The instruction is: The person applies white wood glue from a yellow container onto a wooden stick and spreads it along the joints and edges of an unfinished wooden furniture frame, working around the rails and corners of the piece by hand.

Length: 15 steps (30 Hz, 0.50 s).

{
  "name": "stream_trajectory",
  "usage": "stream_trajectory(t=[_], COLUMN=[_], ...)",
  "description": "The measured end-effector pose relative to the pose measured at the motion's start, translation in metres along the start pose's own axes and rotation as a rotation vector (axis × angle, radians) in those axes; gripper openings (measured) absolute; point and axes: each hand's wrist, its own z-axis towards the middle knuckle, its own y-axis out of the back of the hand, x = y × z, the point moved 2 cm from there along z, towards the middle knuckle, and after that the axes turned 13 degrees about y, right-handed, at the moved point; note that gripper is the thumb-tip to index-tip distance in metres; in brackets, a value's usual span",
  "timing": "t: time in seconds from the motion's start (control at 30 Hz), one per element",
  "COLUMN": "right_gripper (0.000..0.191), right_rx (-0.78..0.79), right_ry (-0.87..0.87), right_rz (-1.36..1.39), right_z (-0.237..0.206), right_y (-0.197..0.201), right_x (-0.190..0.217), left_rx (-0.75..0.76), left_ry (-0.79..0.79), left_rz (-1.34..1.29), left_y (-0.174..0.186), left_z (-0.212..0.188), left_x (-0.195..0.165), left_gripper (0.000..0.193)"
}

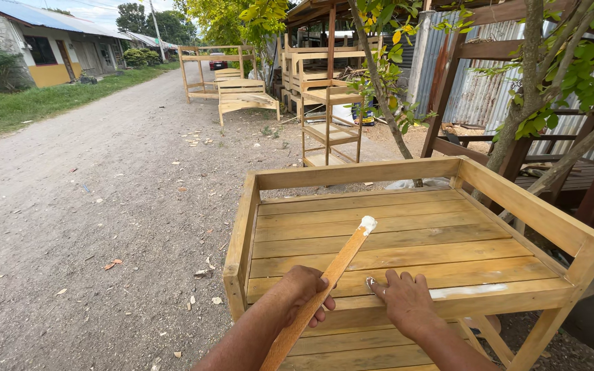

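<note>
Wooden stick [335,271], orange-brown, its upper tip coated in white paste.

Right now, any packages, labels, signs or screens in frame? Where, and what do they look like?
No labels, signs or screens that I can make out.
Blue container: on the ground behind the small wooden shelf frame, squat, dark blue; any label too small to tell.
White sheet or bag: on the ground behind the bench's back rail, crumpled, whitish; kind unclear.

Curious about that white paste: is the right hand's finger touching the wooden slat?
Touching: head view shows the right hand with a fingertip pressed on the slat.
</note>
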Motion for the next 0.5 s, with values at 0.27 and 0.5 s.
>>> stream_trajectory(t=[0.27,0.5], right_gripper=[0.059,0.052], right_rx=[0.017,-0.337], right_ry=[0.045,-0.263], right_rz=[-0.05,0.536], right_z=[0.007,0.019], right_y=[-0.009,-0.034], right_x=[0.0,-0.041], left_rx=[-0.008,-0.043], left_ry=[0.004,0.023], left_rz=[0.053,0.101], left_y=[0.003,0.009], left_z=[0.008,0.012], left_x=[0.003,0.004], left_gripper=[0.04,0.042])
